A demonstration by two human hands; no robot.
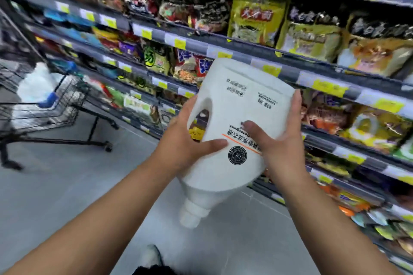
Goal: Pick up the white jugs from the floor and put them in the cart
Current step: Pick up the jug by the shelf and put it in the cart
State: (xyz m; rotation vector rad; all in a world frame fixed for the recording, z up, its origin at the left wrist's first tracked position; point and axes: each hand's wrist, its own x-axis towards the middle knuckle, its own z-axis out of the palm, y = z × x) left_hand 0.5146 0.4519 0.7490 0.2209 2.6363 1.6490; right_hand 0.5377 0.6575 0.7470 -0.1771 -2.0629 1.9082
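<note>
— How's my feed?
— Bright, even store light, hardly any shadows. Shelves (290, 56) smear with motion blur and bend at the edges; the cart (44, 105) is soft too.

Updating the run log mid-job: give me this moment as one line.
white jug: held upside down, cap toward floor | left hand: on handle side | right hand: on opposite side | cart: ahead left, already holds white items

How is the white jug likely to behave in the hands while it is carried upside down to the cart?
The white jug probably weighs a fair amount: both the left hand and the right hand grip it. Its smooth plastic sides look slippery, though the moulded handle hole offers a hold. The body seems stiff, not floppy. With the cap pointing down, a loose cap could leak.
</note>
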